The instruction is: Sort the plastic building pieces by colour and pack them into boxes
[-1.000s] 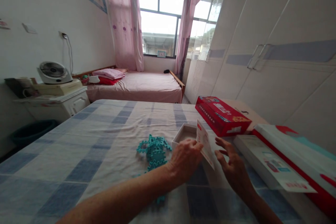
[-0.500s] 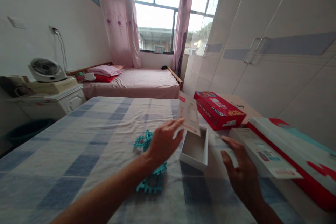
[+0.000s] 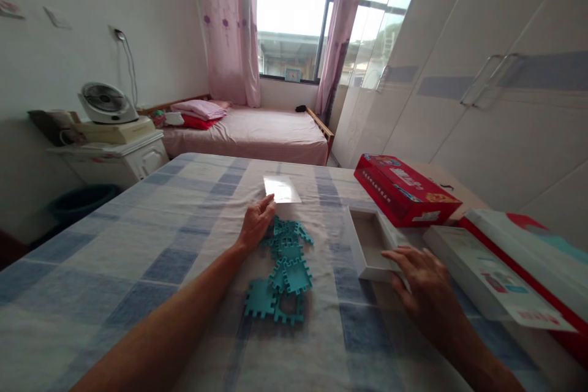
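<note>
Head view — checked cloth (image 3: 151, 214), open box (image 3: 370, 236), teal pieces (image 3: 294, 251), card (image 3: 281, 188).

With the pieces as the dial's centre, a carton (image 3: 519, 245) lies far out at 3 o'clock, a white box (image 3: 498, 278) beside its near edge, and a red box (image 3: 404, 190) at 2. The open box sits between 2 and 3; at its near right corner the right hand (image 3: 420, 275) has fingers and thumb narrowly apart — whether they grip the wall, I cannot tell. At 11 the left hand (image 3: 258, 220) has its fingertips at the card's near left corner; pinching or merely touching, I cannot tell. The card, bright with glare, lies flat at 12.
</note>
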Available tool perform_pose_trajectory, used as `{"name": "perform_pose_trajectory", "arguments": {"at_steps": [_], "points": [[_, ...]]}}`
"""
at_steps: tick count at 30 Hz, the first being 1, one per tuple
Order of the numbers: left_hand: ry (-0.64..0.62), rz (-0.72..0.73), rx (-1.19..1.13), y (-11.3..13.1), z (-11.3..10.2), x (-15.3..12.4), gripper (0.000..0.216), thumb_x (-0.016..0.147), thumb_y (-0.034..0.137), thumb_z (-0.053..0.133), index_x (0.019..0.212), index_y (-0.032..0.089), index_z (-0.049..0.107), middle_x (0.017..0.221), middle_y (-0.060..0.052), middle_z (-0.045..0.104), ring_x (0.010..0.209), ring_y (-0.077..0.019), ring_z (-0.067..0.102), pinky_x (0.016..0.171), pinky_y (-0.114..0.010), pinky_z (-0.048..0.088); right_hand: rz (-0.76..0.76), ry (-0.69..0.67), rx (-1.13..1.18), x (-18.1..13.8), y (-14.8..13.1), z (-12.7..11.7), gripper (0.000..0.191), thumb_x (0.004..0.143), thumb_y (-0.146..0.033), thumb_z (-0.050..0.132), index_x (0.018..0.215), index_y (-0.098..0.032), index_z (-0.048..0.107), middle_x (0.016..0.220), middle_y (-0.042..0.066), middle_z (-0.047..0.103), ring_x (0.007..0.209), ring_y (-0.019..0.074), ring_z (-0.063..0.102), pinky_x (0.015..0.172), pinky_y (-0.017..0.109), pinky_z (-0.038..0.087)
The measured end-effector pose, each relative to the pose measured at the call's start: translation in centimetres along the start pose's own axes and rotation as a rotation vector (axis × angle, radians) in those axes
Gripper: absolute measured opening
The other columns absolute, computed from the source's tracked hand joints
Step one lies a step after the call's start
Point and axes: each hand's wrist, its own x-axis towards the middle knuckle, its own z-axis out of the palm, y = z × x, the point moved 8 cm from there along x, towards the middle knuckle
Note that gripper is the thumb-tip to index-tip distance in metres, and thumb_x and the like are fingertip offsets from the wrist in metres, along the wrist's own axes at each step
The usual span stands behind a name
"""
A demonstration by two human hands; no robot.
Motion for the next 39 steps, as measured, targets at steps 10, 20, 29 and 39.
{"name": "perform_pose_trajectory", "arguments": {"at_steps": [10, 20, 29, 39], "points": [[-0.042, -0.169, -0.409, -1.7, 1.5, -0.7, 0.044, 0.085, 0.043, 0.051, 0.115, 0.012, 0.06, 0.116, -0.012, 0.065, 0.103, -0.0209, 0.063, 0.091, -0.033, 0.049, -0.023, -0.418, 0.431, 6.9, -13.3, 7.3, 0.091, 0.07, -0.062, 0.059, 0.142, -0.017, 0.027, 0.148, 0.017, 0.024, 0.136, 0.0358, 0.021, 0.105, 0.055, 0.024], [-0.1, -0.28, -0.581, -1.8, 3.3, -1.2, 0.038, 0.088, 0.042, 0.047, 0.108, 0.012, 0.062, 0.132, -0.012, 0.054, 0.114, -0.024, 0.056, 0.098, -0.036, 0.043, 0.043, -0.208, 0.404, 9.1, -14.2, 8.8, 0.051, 0.071, -0.026, 0.06, 0.122, -0.023, 0.053, 0.118, 0.009, 0.055, 0.11, 0.0247, 0.048, 0.093, 0.037, 0.039], [-0.177, -0.258, -0.53, -1.7, 3.6, -1.4, 0.044, 0.087, 0.046, 0.05, 0.113, 0.012, 0.062, 0.127, -0.013, 0.058, 0.114, -0.0252, 0.056, 0.098, -0.037, 0.043, 0.1, -0.026, 0.623, 10.2, -10.7, 6.6, 0.027, 0.068, -0.004, 0.05, 0.085, -0.019, 0.065, 0.086, 0.002, 0.059, 0.077, 0.0135, 0.057, 0.076, 0.026, 0.044], [-0.135, -0.227, -0.542, -1.9, 3.2, -1.1, 0.035, 0.089, 0.04, 0.048, 0.104, 0.014, 0.067, 0.129, -0.012, 0.056, 0.109, -0.0241, 0.059, 0.094, -0.037, 0.046, 0.301, 0.161, 0.35, 8.2, 2.4, -0.9, 0.024, 0.069, -0.02, 0.05, 0.088, -0.019, 0.065, 0.09, 0.004, 0.063, 0.076, 0.0152, 0.059, 0.076, 0.029, 0.045]]}}
